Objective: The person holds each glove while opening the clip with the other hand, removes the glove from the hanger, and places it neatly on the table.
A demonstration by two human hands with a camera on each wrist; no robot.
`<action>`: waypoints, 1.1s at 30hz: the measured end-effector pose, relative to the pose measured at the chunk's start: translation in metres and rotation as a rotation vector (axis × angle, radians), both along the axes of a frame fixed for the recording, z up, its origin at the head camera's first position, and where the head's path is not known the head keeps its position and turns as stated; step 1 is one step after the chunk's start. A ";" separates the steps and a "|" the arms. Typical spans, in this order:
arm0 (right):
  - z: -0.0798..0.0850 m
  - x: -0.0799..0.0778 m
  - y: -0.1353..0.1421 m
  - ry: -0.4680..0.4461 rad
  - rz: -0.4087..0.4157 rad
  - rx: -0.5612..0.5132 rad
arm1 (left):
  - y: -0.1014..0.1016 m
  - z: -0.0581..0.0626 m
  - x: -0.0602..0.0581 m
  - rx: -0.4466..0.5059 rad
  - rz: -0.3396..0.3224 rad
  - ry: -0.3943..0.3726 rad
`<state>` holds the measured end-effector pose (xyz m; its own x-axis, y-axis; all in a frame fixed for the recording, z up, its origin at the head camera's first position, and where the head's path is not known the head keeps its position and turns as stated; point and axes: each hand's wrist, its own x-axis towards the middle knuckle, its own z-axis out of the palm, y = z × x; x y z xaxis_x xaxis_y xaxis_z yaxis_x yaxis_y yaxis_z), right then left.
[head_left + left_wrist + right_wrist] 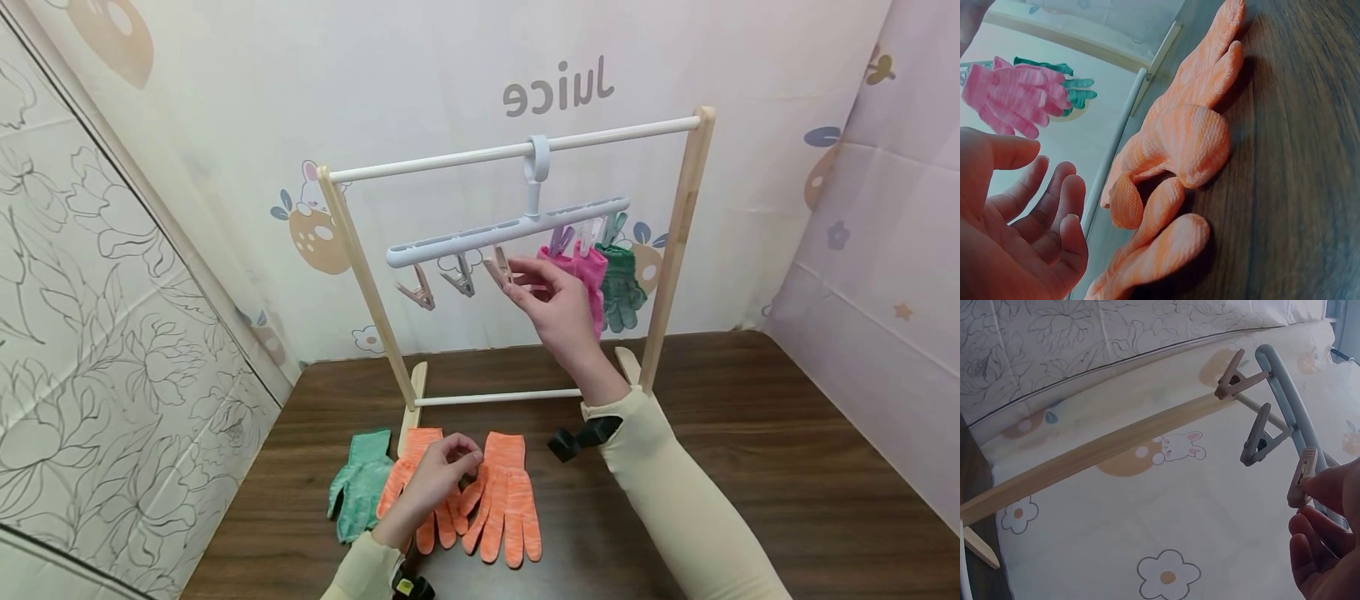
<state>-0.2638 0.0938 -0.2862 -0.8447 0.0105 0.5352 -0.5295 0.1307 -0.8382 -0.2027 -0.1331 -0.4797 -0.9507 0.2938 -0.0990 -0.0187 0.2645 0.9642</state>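
My right hand [561, 312] pinches a beige clothes clip [1300, 481] between thumb and fingers, below the light blue hanger [450, 243]. No glove hangs from that clip. Low over the table, my left hand [441, 477] has loosely bent fingers and holds nothing. Beneath and beside it lie two orange gloves, one on the right [504, 492] and one on the left [422, 443] partly hidden by the hand. A green glove [363, 483] lies farther left. Pink gloves [591, 273] and a green glove [621, 287] hang from clips at the hanger's right end.
The hanger hooks over the white bar [442, 163] of a wooden-legged rack. Another beige clip [422, 292] and a grey clip [461, 279] dangle at its left. A lower bar [495, 397] runs just above the brown table [750, 433]. Printed curtains [420, 75] stand behind.
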 end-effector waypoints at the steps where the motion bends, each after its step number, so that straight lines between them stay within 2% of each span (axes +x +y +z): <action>1: -0.001 0.001 0.001 -0.002 -0.004 0.005 | 0.001 0.001 0.000 -0.002 0.000 -0.001; 8: -0.012 0.004 0.011 -0.020 -0.015 0.005 | 0.003 0.003 0.001 0.013 0.003 -0.002; 20: -0.043 -0.001 0.039 -0.052 -0.138 -0.035 | 0.001 0.003 0.001 0.023 -0.018 -0.006; 28: -0.062 -0.014 0.051 0.020 -0.301 -0.038 | 0.003 0.002 0.001 0.028 -0.016 -0.033; 33: -0.073 -0.024 0.054 0.040 -0.348 -0.052 | 0.002 0.002 0.001 0.040 -0.017 -0.033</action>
<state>-0.2875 0.1482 -0.3594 -0.7641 0.3225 0.5588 -0.4932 0.2664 -0.8281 -0.2016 -0.1313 -0.4781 -0.9419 0.3144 -0.1183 -0.0467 0.2260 0.9730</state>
